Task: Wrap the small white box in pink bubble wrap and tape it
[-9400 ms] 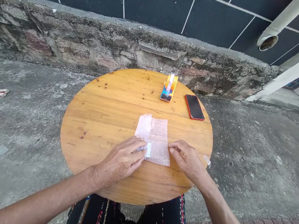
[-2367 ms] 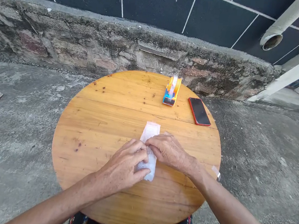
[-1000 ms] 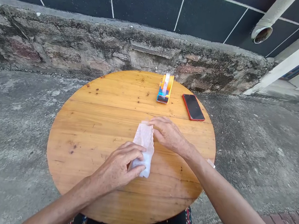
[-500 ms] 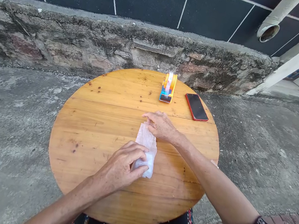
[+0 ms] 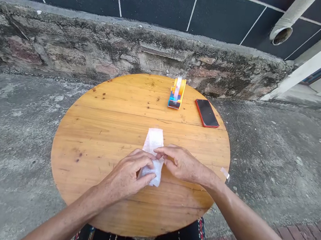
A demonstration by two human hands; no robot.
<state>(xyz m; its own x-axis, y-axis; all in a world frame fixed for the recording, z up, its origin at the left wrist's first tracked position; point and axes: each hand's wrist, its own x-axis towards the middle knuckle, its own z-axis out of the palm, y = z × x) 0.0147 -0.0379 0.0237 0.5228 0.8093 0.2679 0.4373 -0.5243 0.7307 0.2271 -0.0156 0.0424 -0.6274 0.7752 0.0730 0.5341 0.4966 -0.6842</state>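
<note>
A pale, translucent wrapping sheet [image 5: 154,136] lies lengthwise on the round wooden table [image 5: 86,173], its far end flat and narrow. Its near end is folded into a small white bundle [image 5: 155,173]; what is inside cannot be made out. My left hand [image 5: 136,169] grips this bundle from the left, thumb at the near side and fingers over the top. From the right, my right hand [image 5: 180,162] reaches across the sheet just beyond the bundle. Its fingers are bent and apart, the tips touching the sheet near the left fingertips.
A yellow and blue tape dispenser [image 5: 177,93] stands at the table's far side. To its right lies a phone in a red case [image 5: 207,113]. A strip of clear tape [image 5: 225,173] sticks to the right edge. Behind is a stone wall base [image 5: 98,52].
My right hand has moved back from the sheet's far end to beside the bundle, and the far end now lies flat. My left hand keeps its grip. The view has shifted slightly.
</note>
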